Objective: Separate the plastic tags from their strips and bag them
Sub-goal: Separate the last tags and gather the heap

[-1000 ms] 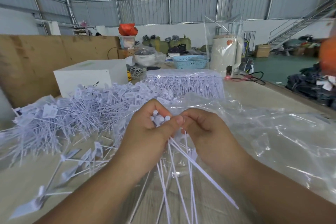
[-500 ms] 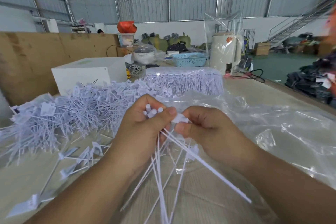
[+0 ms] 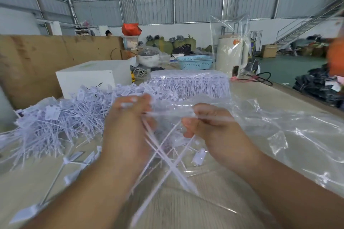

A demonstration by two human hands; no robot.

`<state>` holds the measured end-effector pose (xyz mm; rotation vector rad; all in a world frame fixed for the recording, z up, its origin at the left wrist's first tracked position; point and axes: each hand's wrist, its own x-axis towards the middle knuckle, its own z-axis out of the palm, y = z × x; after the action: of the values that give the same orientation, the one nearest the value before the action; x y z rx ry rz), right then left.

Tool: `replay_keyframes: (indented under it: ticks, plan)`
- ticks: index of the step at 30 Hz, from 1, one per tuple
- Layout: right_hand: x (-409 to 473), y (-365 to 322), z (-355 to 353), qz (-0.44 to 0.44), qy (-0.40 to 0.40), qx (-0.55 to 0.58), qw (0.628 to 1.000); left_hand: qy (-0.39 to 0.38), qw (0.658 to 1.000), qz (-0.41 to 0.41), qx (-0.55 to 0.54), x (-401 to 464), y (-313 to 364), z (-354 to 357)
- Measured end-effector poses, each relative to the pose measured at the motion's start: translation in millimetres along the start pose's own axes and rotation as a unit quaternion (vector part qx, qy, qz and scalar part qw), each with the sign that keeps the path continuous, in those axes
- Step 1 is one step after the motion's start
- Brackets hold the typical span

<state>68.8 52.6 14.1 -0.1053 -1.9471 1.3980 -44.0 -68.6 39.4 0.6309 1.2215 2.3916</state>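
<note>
fanning tags (image 3: 163, 154) beneath curled fingers (image 3: 130, 102)

A pale, wood-grained worktop (image 3: 186, 208) fills the lower part of the view and runs away toward the back of a large hall. On its left side lies a wide, tangled heap of white plastic tags (image 3: 61, 122) with long thin stems, and a few loose tags (image 3: 70, 161) lie just in front of the heap. A large clear plastic bag (image 3: 279, 132) is spread flat across the right side. Farther back, at the centre, rests a neat bundle of tag strips (image 3: 193, 85) wrapped in clear film. To its left stands a white box (image 3: 89, 78). Behind these sit a light blue perforated basket (image 3: 195, 62), a white pot (image 3: 149, 57) and a tall cream appliance (image 3: 230, 55) covered in clear plastic.
</note>
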Motion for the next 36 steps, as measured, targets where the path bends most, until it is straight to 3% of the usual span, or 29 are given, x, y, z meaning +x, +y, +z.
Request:
replay_keyframes:
  ticks: [3, 6, 8, 12, 25, 29, 36]
  plan:
    - [-0.7, 2.1, -9.7, 0.03, -0.028, 0.007, 0.999, -0.02, 0.999, -0.002, 0.035, 14.8, 15.5, -17.6]
    - [-3.8, -4.5, -6.1, 0.031, -0.117, 0.011, 0.993, -0.216, 0.955, -0.016, 0.204, 2.5, 10.0, -15.5]
    - [-6.2, -7.7, -4.6, 0.04, -0.158, 0.016, 0.987, -0.321, 0.916, -0.041, 0.239, -5.0, 12.2, -14.7]
    - [-10.7, -10.5, -7.9, 0.069, -0.183, -0.004, 0.981, -0.402, 0.872, -0.073, 0.27, -3.0, 24.0, -21.8]
    - [-11.7, -15.2, 2.9, 0.054, -0.188, 0.043, 0.98, -0.47, 0.829, -0.074, 0.294, -2.9, 24.9, -19.2]
    - [-11.5, -8.1, 0.0, 0.069, -0.159, 0.007, 0.985, -0.439, 0.853, -0.07, 0.273, -4.3, 26.9, -20.0]
    - [-6.9, -8.5, -1.8, 0.068, -0.151, 0.018, 0.986, -0.31, 0.909, 0.042, 0.276, -6.4, 23.9, -13.7]
